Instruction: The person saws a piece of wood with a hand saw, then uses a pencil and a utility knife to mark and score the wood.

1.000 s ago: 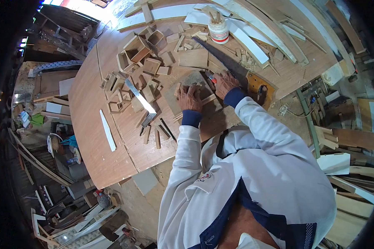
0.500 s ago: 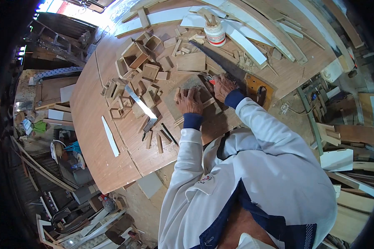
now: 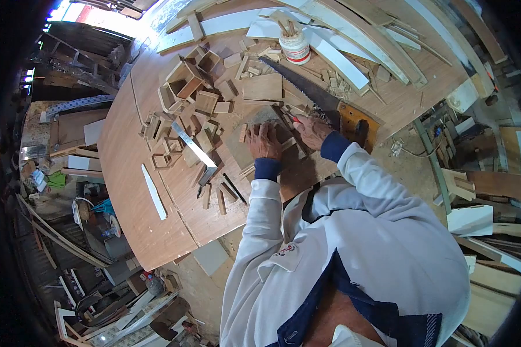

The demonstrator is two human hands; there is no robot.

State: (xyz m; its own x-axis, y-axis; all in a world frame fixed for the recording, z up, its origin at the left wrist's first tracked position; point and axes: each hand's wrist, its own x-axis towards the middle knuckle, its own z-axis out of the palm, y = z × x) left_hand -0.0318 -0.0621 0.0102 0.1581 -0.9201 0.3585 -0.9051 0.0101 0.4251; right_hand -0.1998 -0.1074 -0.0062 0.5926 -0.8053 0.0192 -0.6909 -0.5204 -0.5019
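My left hand (image 3: 264, 141) presses down with bent fingers on a small wood piece over a flat grey-brown board (image 3: 237, 144). A small wooden block (image 3: 243, 133) stands beside its fingertips. My right hand (image 3: 312, 131) is closed around a red-handled tool (image 3: 296, 119), whose far end is too small to make out. A thin wooden strip (image 3: 288, 143) lies between the two hands. The handsaw (image 3: 312, 89) rests just beyond my right hand, its wooden handle (image 3: 358, 122) to the right.
Small wooden boxes (image 3: 206, 102) and offcuts cover the table's middle, near a metal square (image 3: 194, 144). A white tub (image 3: 294, 47) holding sticks stands at the back, beside long boards (image 3: 338, 58). A white strip (image 3: 153, 191) lies at the left.
My right hand has shifted slightly right and down, with the red-handled tool in it. My left hand stays nearly in place on the board. The view has tilted slightly.
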